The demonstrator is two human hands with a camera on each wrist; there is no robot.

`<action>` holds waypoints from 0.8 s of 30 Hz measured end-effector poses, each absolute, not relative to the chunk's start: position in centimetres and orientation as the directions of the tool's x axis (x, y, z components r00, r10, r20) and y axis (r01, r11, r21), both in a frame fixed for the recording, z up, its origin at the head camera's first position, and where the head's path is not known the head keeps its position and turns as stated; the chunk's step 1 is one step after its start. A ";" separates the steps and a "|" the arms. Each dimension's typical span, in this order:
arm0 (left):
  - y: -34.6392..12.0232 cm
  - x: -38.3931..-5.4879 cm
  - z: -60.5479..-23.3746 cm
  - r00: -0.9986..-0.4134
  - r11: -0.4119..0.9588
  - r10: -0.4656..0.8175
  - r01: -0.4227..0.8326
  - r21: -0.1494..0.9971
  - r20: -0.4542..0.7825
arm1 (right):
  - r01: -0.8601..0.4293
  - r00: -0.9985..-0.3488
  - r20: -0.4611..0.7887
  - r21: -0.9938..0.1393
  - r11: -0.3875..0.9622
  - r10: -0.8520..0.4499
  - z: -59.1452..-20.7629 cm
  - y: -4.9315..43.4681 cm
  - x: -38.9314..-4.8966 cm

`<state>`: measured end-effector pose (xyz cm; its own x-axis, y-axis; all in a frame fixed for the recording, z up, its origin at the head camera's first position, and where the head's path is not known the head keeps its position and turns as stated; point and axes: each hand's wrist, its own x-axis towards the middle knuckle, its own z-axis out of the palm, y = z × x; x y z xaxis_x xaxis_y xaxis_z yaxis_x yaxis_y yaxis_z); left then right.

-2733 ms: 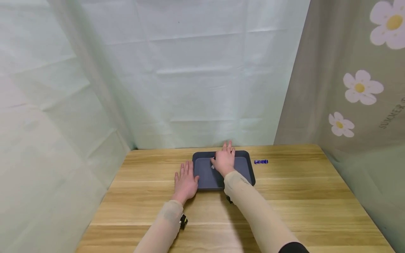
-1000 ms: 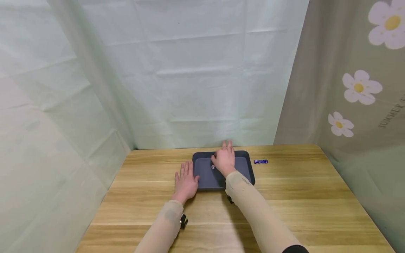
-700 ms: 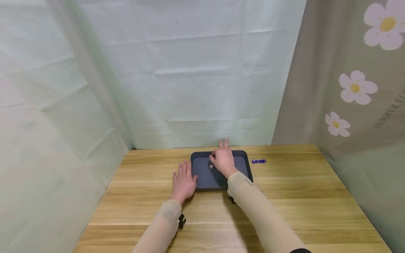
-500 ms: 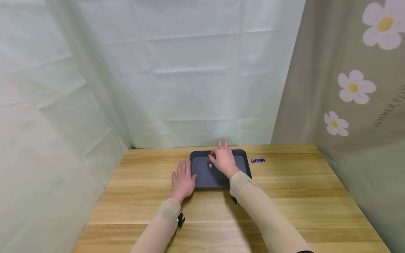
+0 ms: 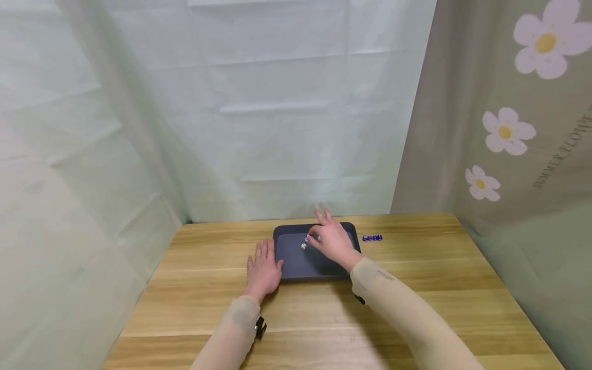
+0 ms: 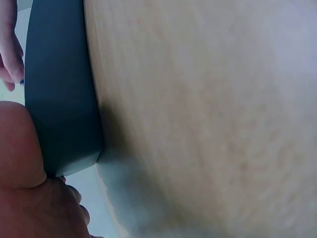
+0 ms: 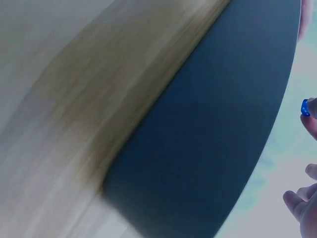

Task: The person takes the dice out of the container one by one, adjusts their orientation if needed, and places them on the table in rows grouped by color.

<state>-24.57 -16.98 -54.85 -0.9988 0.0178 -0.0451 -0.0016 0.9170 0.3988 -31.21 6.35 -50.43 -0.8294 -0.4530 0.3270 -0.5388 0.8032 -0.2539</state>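
In the head view, a dark grey-blue rectangular tray (image 5: 300, 270) sits near the table's back edge. My right hand (image 5: 335, 242) is over it, pinching a small blue die (image 7: 305, 107) between thumb and forefinger, the other fingers spread. A white die (image 5: 303, 246) lies in the tray just below the fingertips. Another white die (image 5: 319, 238) shows partly behind the right hand. My left hand (image 5: 264, 272) lies flat on the table along the tray's left side, its thumb by the tray wall. In the left wrist view, that thumb (image 6: 20, 148) is beside the tray wall.
A short row of several blue dice (image 5: 372, 238) lies on the wooden table (image 5: 319, 329) right of the tray. A pale cloth (image 5: 277, 154) hangs behind the table, and a flowered curtain (image 5: 444, 154) hangs on the right.
My right hand has lifted and turned slightly, so the pinched die and a white die behind the hand now show. The left hand stays beside the tray. The head view has shifted slightly.
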 end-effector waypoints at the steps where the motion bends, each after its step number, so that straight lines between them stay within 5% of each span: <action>1: -17.0 -24.5 -54.8 -0.999 0.916 0.018 0.000 0.401 -0.041 | -0.540 -0.829 0.327 -0.260 0.800 -0.453 -50.4 6.7 -31.1; 24: -17.1 -24.6 -55.0 -0.999 0.911 0.031 0.022 0.412 -0.015 | -0.493 -0.845 0.384 -0.295 0.818 -0.371 -50.7 15.6 -30.9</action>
